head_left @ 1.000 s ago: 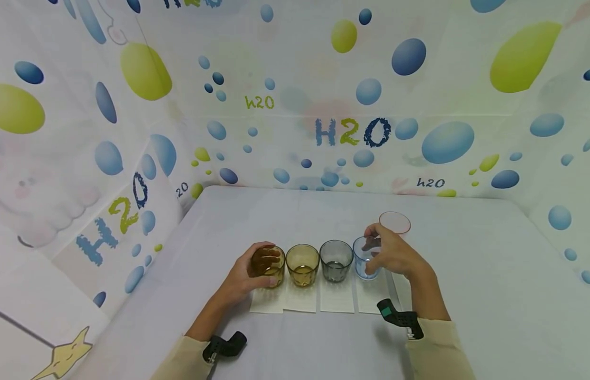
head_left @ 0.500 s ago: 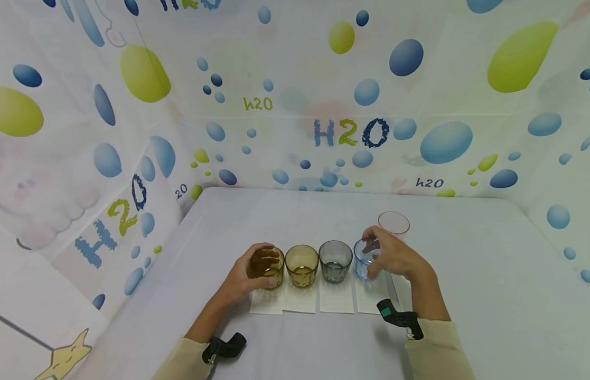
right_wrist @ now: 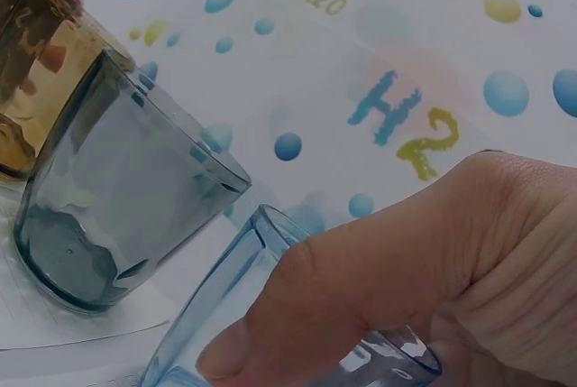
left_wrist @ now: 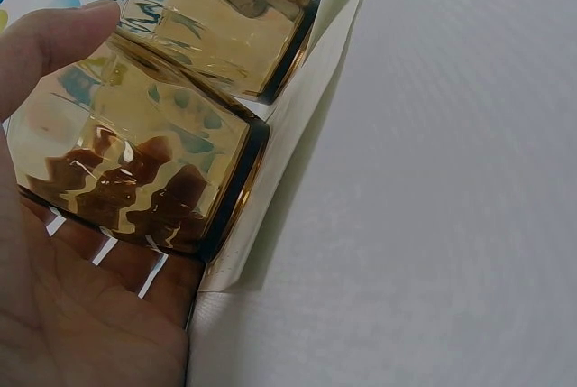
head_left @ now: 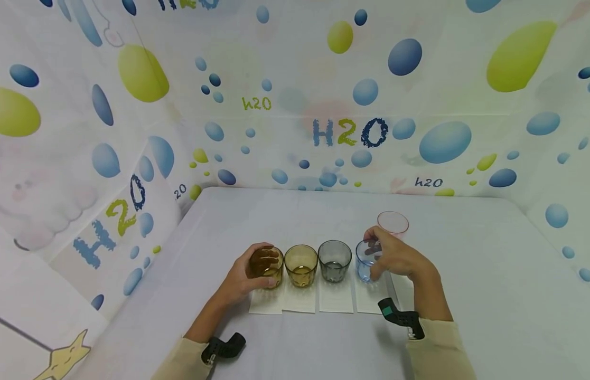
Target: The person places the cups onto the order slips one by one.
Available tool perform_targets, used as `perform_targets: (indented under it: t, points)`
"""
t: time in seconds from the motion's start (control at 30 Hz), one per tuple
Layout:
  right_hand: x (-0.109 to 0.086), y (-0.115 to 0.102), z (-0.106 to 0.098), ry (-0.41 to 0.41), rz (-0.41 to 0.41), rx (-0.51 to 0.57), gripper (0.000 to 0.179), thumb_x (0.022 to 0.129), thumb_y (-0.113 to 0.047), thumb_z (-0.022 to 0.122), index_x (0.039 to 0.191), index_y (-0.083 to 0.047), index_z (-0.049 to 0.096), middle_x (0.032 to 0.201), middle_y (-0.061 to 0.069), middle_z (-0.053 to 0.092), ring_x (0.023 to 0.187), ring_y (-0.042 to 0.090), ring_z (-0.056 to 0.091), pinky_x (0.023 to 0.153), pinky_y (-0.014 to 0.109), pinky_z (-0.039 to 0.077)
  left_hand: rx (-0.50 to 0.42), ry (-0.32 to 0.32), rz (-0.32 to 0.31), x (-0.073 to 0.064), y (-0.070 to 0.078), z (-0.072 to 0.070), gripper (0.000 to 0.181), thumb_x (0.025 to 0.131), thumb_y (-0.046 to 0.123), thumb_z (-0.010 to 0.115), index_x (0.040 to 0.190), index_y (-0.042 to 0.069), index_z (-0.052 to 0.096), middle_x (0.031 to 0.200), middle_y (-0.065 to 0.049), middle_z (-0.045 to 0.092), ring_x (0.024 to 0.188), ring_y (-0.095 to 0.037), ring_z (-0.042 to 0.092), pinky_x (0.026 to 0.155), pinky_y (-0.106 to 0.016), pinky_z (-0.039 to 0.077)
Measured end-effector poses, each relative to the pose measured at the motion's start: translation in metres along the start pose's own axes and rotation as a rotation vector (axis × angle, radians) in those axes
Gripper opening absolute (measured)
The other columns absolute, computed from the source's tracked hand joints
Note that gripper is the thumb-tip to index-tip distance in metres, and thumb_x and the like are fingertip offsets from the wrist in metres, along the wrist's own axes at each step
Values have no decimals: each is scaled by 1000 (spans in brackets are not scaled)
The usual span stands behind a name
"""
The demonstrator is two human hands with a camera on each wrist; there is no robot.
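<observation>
My left hand [head_left: 237, 277] grips a brown-amber glass [head_left: 274, 270] at the left end of a row, thumb on the near side, fingers behind it. In the left wrist view the fingers show dark through that glass [left_wrist: 153, 143]. Beside it stand a yellow-amber glass [head_left: 301, 264] and a grey glass [head_left: 335, 258], both upright and untouched. At the row's right end, my right hand [head_left: 401, 256] holds a light blue glass [head_left: 364, 268] between thumb and fingers. A small gap parts it from the grey glass [right_wrist: 126, 188]. The blue glass's base is out of sight in the right wrist view.
Pale paper slips [head_left: 336, 301] lie side by side under and in front of the row. Behind the right hand stands a clear glass with a pink rim [head_left: 393, 224], partly hidden. A patterned backdrop [head_left: 285, 132] rises behind the white table [head_left: 295, 343].
The blue glass has shifted slightly right in my right hand, and a narrow gap has opened between it and the grey glass. My left hand keeps its hold on the brown-amber glass.
</observation>
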State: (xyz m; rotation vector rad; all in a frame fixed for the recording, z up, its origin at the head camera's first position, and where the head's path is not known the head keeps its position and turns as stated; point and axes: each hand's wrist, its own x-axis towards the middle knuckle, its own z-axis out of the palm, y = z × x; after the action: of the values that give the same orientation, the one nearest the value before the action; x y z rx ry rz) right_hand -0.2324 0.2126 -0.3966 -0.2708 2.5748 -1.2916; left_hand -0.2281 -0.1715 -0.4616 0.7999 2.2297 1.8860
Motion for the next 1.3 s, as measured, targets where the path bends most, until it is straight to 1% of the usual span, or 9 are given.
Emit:
perform_targets:
  t: [0.17, 0.43, 0.53, 0.63, 0.73, 0.9, 1.07, 1.13, 1.3]
  points:
    - [0, -2, -2, -17, 18, 5, 87, 54, 1, 90, 130, -7, 49, 133, 14, 55, 125, 34, 52, 106, 57, 43, 9, 6, 6, 0, -1, -1, 75, 84, 9, 78, 149, 0, 39, 137, -18, 56, 126, -41, 54, 105, -34, 48]
    - [-3, -4, -8, -60, 24, -31, 92, 57, -7, 95, 136, -9, 49, 137, 18, 56, 126, 38, 51, 102, 58, 46, 14, 5, 11, 1, 1, -1, 76, 85, 8, 78, 149, -1, 39, 137, -18, 55, 126, -41, 54, 105, -32, 48]
    - [-6, -8, -11, -63, 18, -40, 94, 60, -13, 95, 142, -11, 48, 144, 20, 52, 132, 41, 47, 103, 61, 45, 21, 8, 7, 2, 1, -1, 76, 84, 9, 78, 149, 0, 39, 137, -17, 56, 126, -40, 54, 104, -32, 48]
    - [-8, -10, -15, -35, -15, -41, 90, 67, -20, 93, 145, -11, 48, 146, 23, 50, 135, 44, 45, 104, 61, 44, 12, 4, 13, 3, 0, 0, 75, 85, 9, 78, 148, -1, 40, 137, -18, 56, 126, -41, 54, 104, -33, 48]
    - [-10, -11, -19, 26, -80, -37, 79, 78, -27, 87, 144, -7, 49, 145, 24, 50, 134, 46, 46, 104, 61, 45, 7, 0, 10, 4, 0, 2, 75, 85, 9, 78, 149, 0, 40, 137, -18, 56, 126, -40, 54, 105, -35, 48]
    - [-7, -12, -21, 201, -161, -37, 61, 90, -31, 76, 140, -6, 53, 141, 18, 55, 131, 41, 51, 106, 58, 45, 11, 1, 0, 6, -1, 4, 75, 85, 10, 78, 149, 0, 39, 137, -18, 56, 125, -39, 54, 104, -34, 48]
    - [3, -14, -12, 356, -189, -31, 55, 94, -33, 72, 139, -7, 55, 142, 16, 56, 135, 37, 49, 111, 53, 41, -5, 3, 6, 3, -2, 2, 75, 85, 8, 78, 148, -2, 39, 136, -20, 56, 125, -41, 54, 104, -34, 48]
    - [6, -15, -10, 409, -190, -58, 54, 94, -34, 71, 139, -7, 55, 143, 16, 56, 137, 38, 47, 111, 56, 40, -12, 6, 0, 1, -3, 1, 75, 85, 8, 78, 148, -1, 39, 136, -19, 56, 125, -41, 54, 104, -34, 48]
    - [13, -16, -9, 523, -206, -189, 51, 94, -32, 70, 137, -7, 58, 144, 18, 55, 140, 42, 41, 110, 67, 34, -23, 2, 0, -1, -3, -1, 75, 85, 8, 78, 149, -1, 39, 137, -20, 55, 126, -42, 53, 105, -34, 48]
